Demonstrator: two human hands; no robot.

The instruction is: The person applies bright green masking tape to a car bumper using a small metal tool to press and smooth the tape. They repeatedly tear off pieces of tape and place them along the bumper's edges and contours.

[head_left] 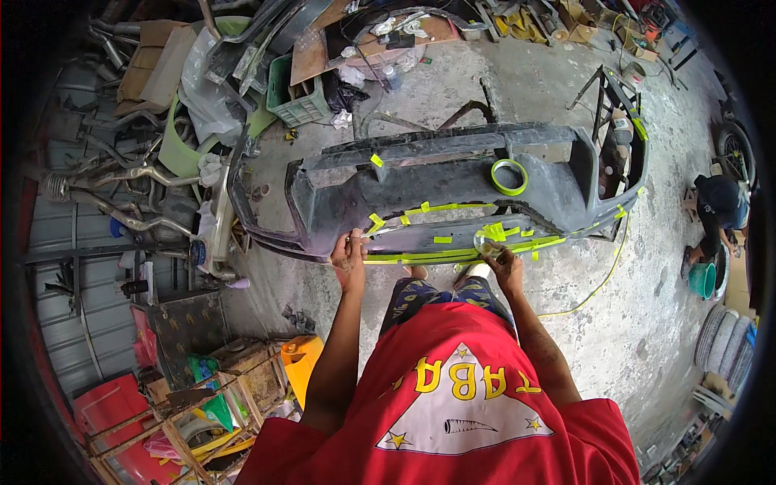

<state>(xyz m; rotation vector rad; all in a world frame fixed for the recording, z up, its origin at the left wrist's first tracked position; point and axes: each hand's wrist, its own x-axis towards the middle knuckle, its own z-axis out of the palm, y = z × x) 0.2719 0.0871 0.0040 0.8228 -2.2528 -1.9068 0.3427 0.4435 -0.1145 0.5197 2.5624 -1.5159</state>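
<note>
A grey car bumper cover (pixel 364 196) rests on a dark metal stand in front of me, its lower edge lined with yellow-green masking tape (pixel 436 257). Several short tape pieces stick to its face. My left hand (pixel 349 257) is at the bumper's lower left part, fingers pinched; what they hold, if anything, is too small to make out. My right hand (pixel 508 269) is closed on a small round clear object (pixel 483 242) by the lower middle edge, next to some tape pieces. A roll of yellow-green tape (pixel 495 185) lies on the bumper's upper surface.
Exhaust pipes (pixel 121 212) and a pale green tub (pixel 176 149) crowd the left. A green crate (pixel 297 101) stands behind the bumper. At the right a person (pixel 719 206) crouches by a green bucket (pixel 702 280). A yellow cable (pixel 594 295) crosses the concrete floor.
</note>
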